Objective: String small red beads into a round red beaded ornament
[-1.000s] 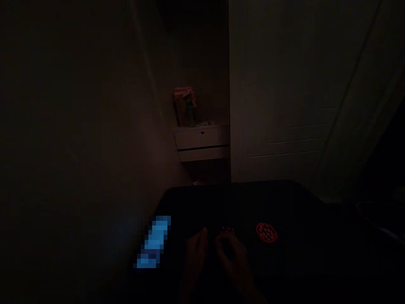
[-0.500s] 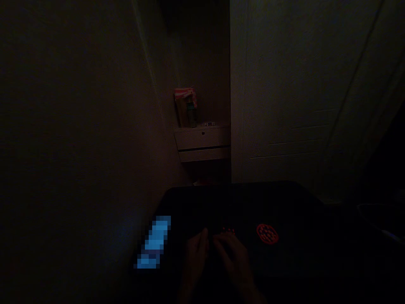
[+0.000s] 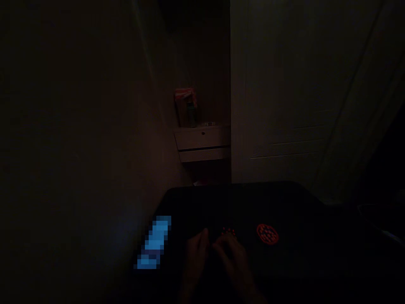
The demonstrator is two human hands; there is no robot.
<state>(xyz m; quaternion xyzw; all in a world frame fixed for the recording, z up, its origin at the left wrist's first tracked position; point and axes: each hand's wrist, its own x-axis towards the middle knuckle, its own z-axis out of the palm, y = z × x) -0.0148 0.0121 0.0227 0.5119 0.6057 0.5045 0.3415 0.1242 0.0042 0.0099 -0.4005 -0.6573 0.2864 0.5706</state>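
Note:
My left hand is closed, its thumb and fingers pressed together above the dark table. Close to its right, my right hand is pinched, with its fingertips turned toward the left hand and a small gap between the two. Darkness hides whatever the fingers hold. Several small red dots, perhaps loose beads, show just beyond my right hand, which covers some of them. Farther right lies a round red-rimmed piece with several small reddish bits inside its rim.
A blue-lit pixelated screen lies at the table's left side. Behind the table is a niche with a drawer unit, bearing a box and a green bottle. A pale panel stands at right. The room is very dark.
My right hand has shifted very slightly, and more of the red dots beyond it show. The picture is a little darker. My left hand stays in place.

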